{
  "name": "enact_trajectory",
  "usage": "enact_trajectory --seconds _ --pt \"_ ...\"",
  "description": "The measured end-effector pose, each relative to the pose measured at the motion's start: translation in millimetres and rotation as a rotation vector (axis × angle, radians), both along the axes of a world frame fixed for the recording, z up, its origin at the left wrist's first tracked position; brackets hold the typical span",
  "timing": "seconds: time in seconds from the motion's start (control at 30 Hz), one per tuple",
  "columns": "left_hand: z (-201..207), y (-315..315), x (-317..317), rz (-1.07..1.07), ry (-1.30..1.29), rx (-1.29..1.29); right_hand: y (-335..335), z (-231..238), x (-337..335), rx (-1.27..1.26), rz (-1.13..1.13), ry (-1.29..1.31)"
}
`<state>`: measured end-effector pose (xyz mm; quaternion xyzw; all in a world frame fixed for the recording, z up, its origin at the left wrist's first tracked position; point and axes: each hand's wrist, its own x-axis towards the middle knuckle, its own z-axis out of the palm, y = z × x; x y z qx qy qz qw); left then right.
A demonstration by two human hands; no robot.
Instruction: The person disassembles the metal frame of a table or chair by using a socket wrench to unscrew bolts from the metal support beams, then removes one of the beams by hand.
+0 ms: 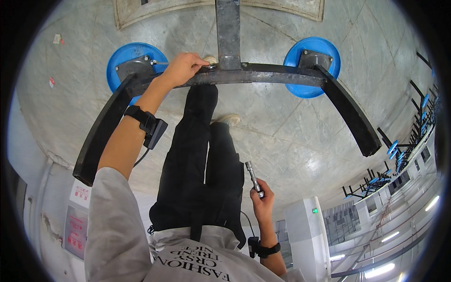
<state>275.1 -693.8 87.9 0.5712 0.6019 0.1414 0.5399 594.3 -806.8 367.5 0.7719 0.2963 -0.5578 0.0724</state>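
My left hand reaches over the black metal frame and is closed on a slim metal wrench. The wrench's left end meets a bolt at the edge of the dark mounting plate, which sits on the left round blue seat. At the right end of the tool, a shiny tip shows by my fingers. Down beside my right thigh, my right hand grips a chrome socket wrench, its long shaft pointing up and away from the frame.
A second blue seat is bolted under the frame's right side. Curved black legs stick out toward me on both sides. An upright black post rises from the middle. Stacked blue-seated frames line the far right. A white pillar stands at lower right.
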Motion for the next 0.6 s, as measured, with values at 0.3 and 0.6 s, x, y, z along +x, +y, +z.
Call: enact_trajectory --seconds 0.3,0.6 --pt "-8.4 1.3 4.7 0.031 -0.144 0.011 -3.7 -18.1 -8.9 -0.015 -0.104 0.067" --pt "-8.5 3.7 2.7 0.014 -0.228 -0.152 1.8 -34.8 -15.2 0.077 -0.112 0.06"
